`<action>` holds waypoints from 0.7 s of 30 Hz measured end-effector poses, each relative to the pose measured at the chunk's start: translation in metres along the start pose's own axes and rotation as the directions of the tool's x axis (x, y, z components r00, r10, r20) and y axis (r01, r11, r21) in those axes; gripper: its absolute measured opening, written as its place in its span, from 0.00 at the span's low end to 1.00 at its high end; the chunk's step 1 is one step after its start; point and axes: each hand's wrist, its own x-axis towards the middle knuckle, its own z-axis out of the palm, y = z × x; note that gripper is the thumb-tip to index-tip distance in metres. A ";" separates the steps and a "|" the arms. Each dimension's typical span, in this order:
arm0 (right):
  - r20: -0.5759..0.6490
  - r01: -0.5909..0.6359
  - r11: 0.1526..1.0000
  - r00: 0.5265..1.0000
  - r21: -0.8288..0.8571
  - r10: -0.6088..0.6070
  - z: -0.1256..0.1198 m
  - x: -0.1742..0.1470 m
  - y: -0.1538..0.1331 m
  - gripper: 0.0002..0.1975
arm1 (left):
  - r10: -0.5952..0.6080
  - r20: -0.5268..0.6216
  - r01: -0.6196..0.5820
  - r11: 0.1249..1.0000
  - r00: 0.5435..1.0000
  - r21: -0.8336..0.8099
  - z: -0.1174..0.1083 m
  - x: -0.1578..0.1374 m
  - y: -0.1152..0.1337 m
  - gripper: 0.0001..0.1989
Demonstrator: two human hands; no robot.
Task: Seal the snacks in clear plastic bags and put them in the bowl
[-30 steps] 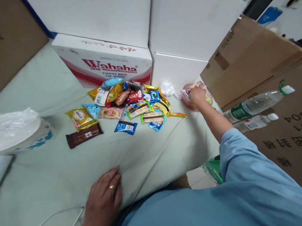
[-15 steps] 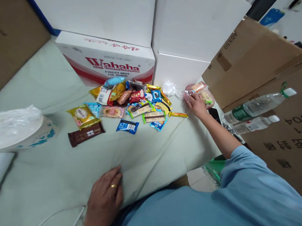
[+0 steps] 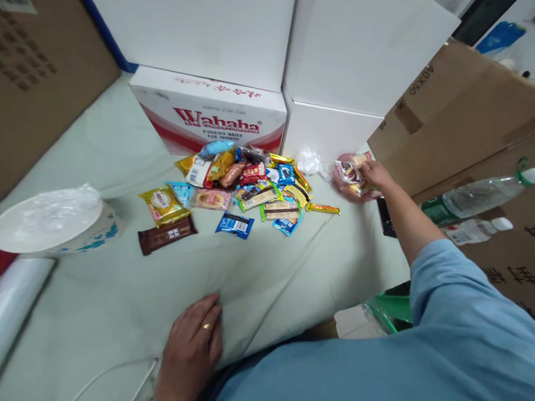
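Observation:
My right hand (image 3: 377, 175) reaches to the far right, its fingers closed on a small wrapped snack (image 3: 361, 160) at a pink dish (image 3: 343, 188). More wrapped snacks lie in that dish, partly hidden by the fingers. My left hand (image 3: 191, 345), with a gold ring, rests on the cloth near the front edge. Its fingers are curled in, and no object shows in them. Between the hands and the boxes lies a heap of packaged snacks: a brown bar (image 3: 168, 234), a yellow-green packet (image 3: 164, 206), a blue packet (image 3: 234, 225) and a thin gold stick (image 3: 323, 209).
A white Wahaba-style water carton, printed Wahaha (image 3: 215, 123), stands behind the heap. Crumpled clear plastic (image 3: 309, 161) lies beside it. At left is a paper tub (image 3: 91, 232) with plastic film. Plastic bottles (image 3: 475, 197) and cardboard (image 3: 454, 109) border the right; a white cable (image 3: 106, 373) lies front left.
My right hand has shifted to the right side of the pink dish, uncovering packets there. The whole view has swung slightly left. My left hand rests as before.

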 end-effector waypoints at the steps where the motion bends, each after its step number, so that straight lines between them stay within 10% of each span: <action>1: -0.030 -0.028 0.999 0.999 -0.032 0.027 -0.005 0.000 -0.007 0.28 | -0.003 0.004 0.003 1.000 1.000 -0.003 0.000 0.000 0.000 0.12; 12: 0.234 0.042 0.987 0.972 -0.154 -0.005 0.056 0.005 -0.151 0.17 | -0.041 0.025 0.042 0.999 0.999 -0.019 0.001 -0.003 0.003 0.12; 21: 0.093 -0.066 0.975 0.995 0.210 0.047 0.059 -0.082 -0.122 0.11 | -0.134 -0.052 0.127 0.985 0.990 -0.119 -0.002 -0.006 0.007 0.13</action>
